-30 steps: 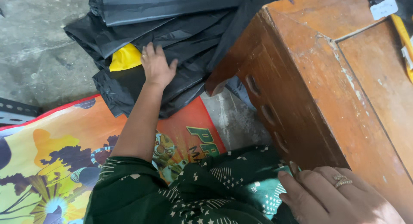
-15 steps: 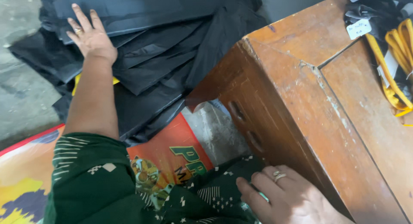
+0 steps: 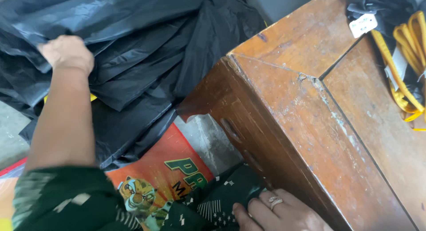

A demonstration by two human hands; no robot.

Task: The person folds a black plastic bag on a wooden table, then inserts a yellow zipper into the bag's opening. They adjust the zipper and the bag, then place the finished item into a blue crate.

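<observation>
- Right now the left hand (image 3: 66, 53) is out at full reach, closed into a fist on a fold at the top of the heap of glossy black plastic bags (image 3: 155, 58). The knuckles are up and the fingers are buried in the film.
- By my read, the step in hand is taking hold of one layer of that heap. The layers lie slick and overlapped, so pulling one free calls for a tight pinch and a slow draw towards the body.
- The right hand (image 3: 279, 213) sits low and close to the body, ringed fingers laid on the dark green patterned cloth (image 3: 222, 197). I cannot tell whether it grips the cloth or only rests there.
- Just beside the right hand, touching its far edge, stands the worn brown wooden chest (image 3: 310, 106), scuffed along its corner.
- Between the two hands lies the orange printed mat (image 3: 164, 169), flat on the grey concrete floor (image 3: 208, 138). It shows a cartoon tiger and large green lettering.
- Well beyond the right hand, on the chest top, a small white rectangular tag (image 3: 363, 24) lies next to a bundle of yellow strap (image 3: 404, 62).
- Just under the left forearm, a sliver of something yellow (image 3: 93, 97) peeks from beneath the bags. What it is, I can't say.
</observation>
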